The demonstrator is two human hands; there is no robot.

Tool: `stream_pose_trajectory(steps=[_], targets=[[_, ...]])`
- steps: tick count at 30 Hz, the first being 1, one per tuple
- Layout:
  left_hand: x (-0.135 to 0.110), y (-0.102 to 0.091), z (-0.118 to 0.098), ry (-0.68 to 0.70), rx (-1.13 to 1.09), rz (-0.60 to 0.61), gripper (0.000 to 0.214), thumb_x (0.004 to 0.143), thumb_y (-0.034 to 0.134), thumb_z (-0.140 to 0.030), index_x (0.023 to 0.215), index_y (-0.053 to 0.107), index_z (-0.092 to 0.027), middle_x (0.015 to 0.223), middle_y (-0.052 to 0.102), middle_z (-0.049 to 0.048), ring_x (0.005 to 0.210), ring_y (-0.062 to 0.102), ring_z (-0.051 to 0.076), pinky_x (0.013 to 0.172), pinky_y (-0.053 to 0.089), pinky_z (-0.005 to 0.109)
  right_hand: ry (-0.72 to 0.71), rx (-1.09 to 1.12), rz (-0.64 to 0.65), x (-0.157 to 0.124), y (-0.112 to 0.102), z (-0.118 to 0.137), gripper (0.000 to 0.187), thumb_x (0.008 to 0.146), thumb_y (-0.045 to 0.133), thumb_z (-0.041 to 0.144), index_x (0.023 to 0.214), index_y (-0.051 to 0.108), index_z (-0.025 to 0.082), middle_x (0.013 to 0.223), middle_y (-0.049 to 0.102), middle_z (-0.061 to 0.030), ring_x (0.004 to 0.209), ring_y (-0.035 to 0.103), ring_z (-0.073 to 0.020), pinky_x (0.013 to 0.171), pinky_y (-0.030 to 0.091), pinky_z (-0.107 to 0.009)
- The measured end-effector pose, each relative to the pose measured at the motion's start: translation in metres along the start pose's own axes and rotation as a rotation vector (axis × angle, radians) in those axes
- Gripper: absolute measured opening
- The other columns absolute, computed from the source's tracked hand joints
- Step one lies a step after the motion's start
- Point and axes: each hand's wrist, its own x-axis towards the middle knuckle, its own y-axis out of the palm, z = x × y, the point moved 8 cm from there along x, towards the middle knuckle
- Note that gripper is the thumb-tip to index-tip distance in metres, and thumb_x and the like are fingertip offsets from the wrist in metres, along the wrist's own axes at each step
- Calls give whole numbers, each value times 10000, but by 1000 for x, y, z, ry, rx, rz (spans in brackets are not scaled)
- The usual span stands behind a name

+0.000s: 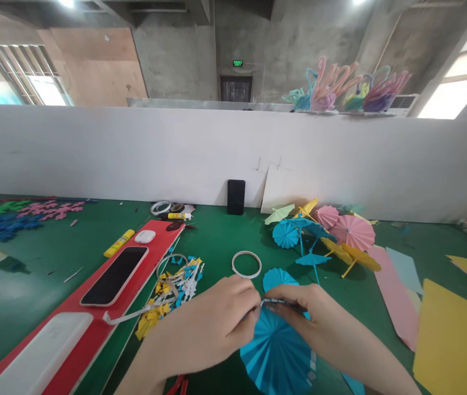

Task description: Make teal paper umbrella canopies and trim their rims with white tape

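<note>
Currently, the left hand [220, 315] and right hand [318, 312] pinch a narrow strip [273, 300] between them, above a pleated blue disc [276, 354]. Just beyond, a tape ring [246, 253] lies on the tabletop [208, 233]. Paper umbrellas [354, 231] crowd the far right; scraps [147, 321] heap at left, beside a red board [161, 233] bearing a phone [114, 276].

A large disc of blue paper [276, 356], pleated in radiating folds, spreads toward the near edge of the tabletop [212, 236]; small pale pieces [313, 361] line its right rim. Over its far side, a narrow pale strip [273, 300] runs roughly level, pinched between the left hand [229, 310] and right hand [306, 307]. Beyond, a smaller blue pleated piece [279, 278] shows, partly hidden.
</note>
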Motion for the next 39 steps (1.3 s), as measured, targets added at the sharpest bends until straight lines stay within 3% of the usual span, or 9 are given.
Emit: stream_pose_trajectory(steps=[11,22,32,39], targets=[[2,1,1,14,50,-17,202,956,334,-214,762,388,-197,808,465,-29,720,417,120,645,324,255,-13,28,-6,0,0,2,260,896,458,189,902,715,234,799,706,24,697,584,-142,638,426,-225],[3,0,2,-14,113,-28,210,956,314,-208,757,378,-195,817,471,-17,751,433,143,653,319,285,-11,-103,-62,0,1,3,235,912,439,230,796,643,222,647,604,51,535,417,-96,486,300,-199],[3,-2,2,-24,201,-84,200,951,315,-203,780,418,-190,818,485,-11,753,448,150,688,333,316,-16,-180,-112,4,1,11,248,885,422,155,756,630,194,611,553,35,522,394,-102,490,315,-199],[1,3,2,-22,183,-55,208,963,301,-230,834,458,-189,857,506,7,791,470,163,688,350,311,-28,-153,-89,3,2,9,251,885,416,162,749,624,196,606,545,41,521,370,-101,495,318,-194]])
